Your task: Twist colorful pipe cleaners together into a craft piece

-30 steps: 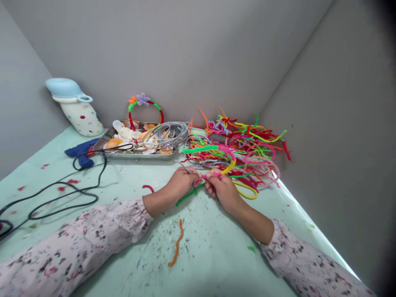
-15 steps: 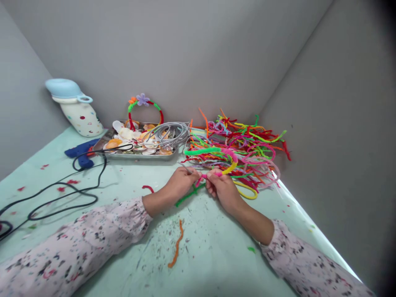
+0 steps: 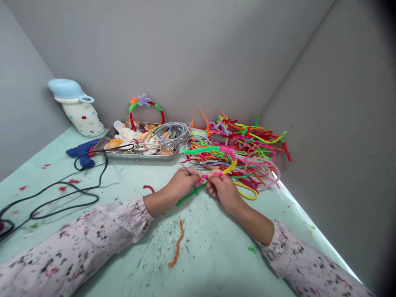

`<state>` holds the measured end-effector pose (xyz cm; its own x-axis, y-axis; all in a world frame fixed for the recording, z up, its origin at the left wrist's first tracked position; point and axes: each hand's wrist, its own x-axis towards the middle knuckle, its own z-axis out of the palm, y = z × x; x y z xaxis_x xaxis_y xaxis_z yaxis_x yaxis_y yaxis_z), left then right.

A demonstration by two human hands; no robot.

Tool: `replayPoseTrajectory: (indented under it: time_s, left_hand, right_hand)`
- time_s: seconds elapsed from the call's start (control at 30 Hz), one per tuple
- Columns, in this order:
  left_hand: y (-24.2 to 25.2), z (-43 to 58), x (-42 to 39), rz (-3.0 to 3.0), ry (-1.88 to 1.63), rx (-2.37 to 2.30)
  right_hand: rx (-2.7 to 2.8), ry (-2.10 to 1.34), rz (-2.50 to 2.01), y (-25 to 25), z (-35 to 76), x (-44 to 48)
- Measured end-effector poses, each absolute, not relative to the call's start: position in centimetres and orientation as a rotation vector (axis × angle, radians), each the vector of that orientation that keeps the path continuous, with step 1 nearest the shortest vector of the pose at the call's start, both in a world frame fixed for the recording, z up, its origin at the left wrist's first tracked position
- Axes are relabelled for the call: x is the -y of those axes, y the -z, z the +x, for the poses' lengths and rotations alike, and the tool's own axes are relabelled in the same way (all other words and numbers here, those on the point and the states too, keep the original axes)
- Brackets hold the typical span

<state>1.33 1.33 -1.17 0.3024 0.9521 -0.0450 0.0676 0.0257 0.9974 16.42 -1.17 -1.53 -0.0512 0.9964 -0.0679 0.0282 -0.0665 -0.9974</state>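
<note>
Both hands grip a curved wire (image 3: 229,166) wrapped in pipe cleaner, with green, pink and yellow stretches and a second pink one at the near end. My left hand (image 3: 182,183) is closed at that end, where a bare grey wire tip pokes out past the fingers and a loose pink pipe cleaner tail (image 3: 199,181) hangs down. Just to its right, my right hand (image 3: 223,189) pinches the pink wrapped part between thumb and fingers. Below the hands lies a green pipe cleaner (image 3: 187,199), partly hidden by the left hand.
A heap of coloured pipe cleaners (image 3: 247,144) lies behind my right hand. A metal tray (image 3: 145,156) holds shells, a coil of grey wire (image 3: 171,134) and a decorated hoop (image 3: 131,109). Leftward are a blue glue gun (image 3: 83,149), its black cord, and a bottle (image 3: 82,115). An orange pipe cleaner (image 3: 177,245) lies in front.
The view has shifted very slightly. Both hands keep the same grip on the wrapped wire, with hardly any visible movement.
</note>
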Motion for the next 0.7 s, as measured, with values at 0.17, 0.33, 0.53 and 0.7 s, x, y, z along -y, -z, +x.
replayPoseTrajectory:
  time_s: [0.17,0.33,0.53,0.7]
  left_hand:
    - [0.0,1.4,-0.8,1.361,-0.883,-1.031]
    - [0.0,1.1,-0.9,1.471,-0.910,-1.067]
    - [0.1,1.0,-1.1,1.510,-0.925,-1.122]
    - [0.0,1.1,-1.2,1.542,-0.892,-1.091]
  right_hand:
    - [1.207,-1.287,-1.241,1.9,16.7,0.9]
    - [1.147,-1.324,-1.203,2.3,16.8,0.7]
    - [1.165,-1.316,-1.214,2.1,16.8,0.8]
    - [1.223,-1.288,-1.232,1.8,16.6,1.0]
